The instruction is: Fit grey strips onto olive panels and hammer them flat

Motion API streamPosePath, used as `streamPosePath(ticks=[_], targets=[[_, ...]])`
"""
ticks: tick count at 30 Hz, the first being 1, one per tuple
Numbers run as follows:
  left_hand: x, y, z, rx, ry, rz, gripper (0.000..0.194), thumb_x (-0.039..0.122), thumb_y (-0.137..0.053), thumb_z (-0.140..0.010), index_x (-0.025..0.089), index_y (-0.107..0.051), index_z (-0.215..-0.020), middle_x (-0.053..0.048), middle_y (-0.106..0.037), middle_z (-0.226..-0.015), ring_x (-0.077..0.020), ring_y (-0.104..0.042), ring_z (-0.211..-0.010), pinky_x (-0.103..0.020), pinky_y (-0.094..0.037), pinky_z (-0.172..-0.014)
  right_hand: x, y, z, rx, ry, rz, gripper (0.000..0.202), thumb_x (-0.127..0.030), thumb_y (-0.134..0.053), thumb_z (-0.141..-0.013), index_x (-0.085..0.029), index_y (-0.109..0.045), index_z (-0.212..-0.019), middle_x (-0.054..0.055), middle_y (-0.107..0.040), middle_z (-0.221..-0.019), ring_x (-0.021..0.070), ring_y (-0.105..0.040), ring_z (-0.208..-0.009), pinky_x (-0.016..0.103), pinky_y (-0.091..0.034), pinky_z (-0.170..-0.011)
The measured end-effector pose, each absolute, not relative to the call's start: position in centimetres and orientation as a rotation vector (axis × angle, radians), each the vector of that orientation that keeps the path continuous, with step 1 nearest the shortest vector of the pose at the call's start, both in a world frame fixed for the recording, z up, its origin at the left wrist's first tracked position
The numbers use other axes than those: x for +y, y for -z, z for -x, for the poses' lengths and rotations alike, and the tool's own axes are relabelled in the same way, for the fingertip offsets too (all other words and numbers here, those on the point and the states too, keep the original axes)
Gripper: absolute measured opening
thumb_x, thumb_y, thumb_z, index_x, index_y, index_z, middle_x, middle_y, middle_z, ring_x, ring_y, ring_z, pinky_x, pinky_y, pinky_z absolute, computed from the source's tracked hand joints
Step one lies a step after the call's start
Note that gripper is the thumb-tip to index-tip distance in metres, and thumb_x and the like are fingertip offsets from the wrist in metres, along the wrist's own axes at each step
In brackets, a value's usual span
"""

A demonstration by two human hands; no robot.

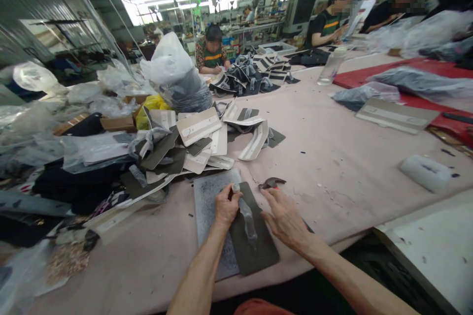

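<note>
A dark grey-green panel [254, 246] with a plastic-wrapped strap [249, 221] along its middle lies partly over a speckled grey slab [210, 206]. My left hand [226, 205] is closed at the panel's top end, its thumb and fingers pinching a small pale round piece [235, 187]. To the right, my right hand [284, 216] reaches over the hammer, fingers spread a little, palm down. The hammer's dark head [271, 183] and a bit of red show beyond the fingertips; the rest of the handle is mostly under the hand.
Piled beige and grey panels [199, 125] lie beyond the slab, with plastic bags [168, 64] behind and left. A white roll [424, 173], a clear bottle [331, 66] and a red sheet [406, 76] are on the right. People sit across the table.
</note>
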State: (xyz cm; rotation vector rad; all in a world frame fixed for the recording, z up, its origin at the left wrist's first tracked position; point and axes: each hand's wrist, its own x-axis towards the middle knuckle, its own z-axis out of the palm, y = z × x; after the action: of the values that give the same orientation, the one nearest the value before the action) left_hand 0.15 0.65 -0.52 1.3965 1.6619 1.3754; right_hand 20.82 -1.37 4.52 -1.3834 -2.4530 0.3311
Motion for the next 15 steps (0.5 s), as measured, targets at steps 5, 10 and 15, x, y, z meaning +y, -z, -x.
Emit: streamPosePath(ticks=[5, 10, 15], targets=[[1.5, 0.1, 0.1, 1.646, -1.524, -0.948, 0.029, 0.035, -0.075, -0.07, 0.016, -0.068, -0.091, -0.005, -0.075, -0.084, -0.0194, -0.069, -0.076, -0.029, -0.054, -0.072, -2.0, -4.1, -15.2, -2.737, -0.581, 0.835, 0.024, -0.01, -0.046, -0.086, -0.019, -0.062, -0.1, 0.009, -0.061, -0.106, 0.0222, -0.053, -0.097, 0.037, -0.042, -0.088], [0.3, -0.3, 2.3, 1.716, -1.702, -0.668, 0.039, 0.044, -0.077, -0.069, 0.015, -0.067, -0.093, -0.007, -0.075, -0.087, -0.0221, -0.072, -0.079, -0.031, -0.057, -0.074, 1.8, -5.8, -15.9, -2.163, -0.782, 1.244, 0.02, -0.019, -0.04, -0.09, -0.019, -0.06, -0.085, 0.005, -0.063, -0.087, 0.0168, -0.054, -0.075, 0.028, -0.041, -0.07], [-1.5, -2.4, 3.0, 2.478, -1.059, -0.843, 0.012, 0.029, -0.062, -0.082, 0.021, -0.071, -0.081, -0.003, -0.074, -0.074, -0.0227, -0.073, -0.081, -0.027, -0.058, -0.063, 4.3, -12.8, -11.0, -1.613, -0.826, 1.328, 0.026, -0.025, -0.036, -0.088, -0.021, -0.061, -0.089, 0.005, -0.065, -0.08, 0.0198, -0.057, -0.076, 0.03, -0.042, -0.069]])
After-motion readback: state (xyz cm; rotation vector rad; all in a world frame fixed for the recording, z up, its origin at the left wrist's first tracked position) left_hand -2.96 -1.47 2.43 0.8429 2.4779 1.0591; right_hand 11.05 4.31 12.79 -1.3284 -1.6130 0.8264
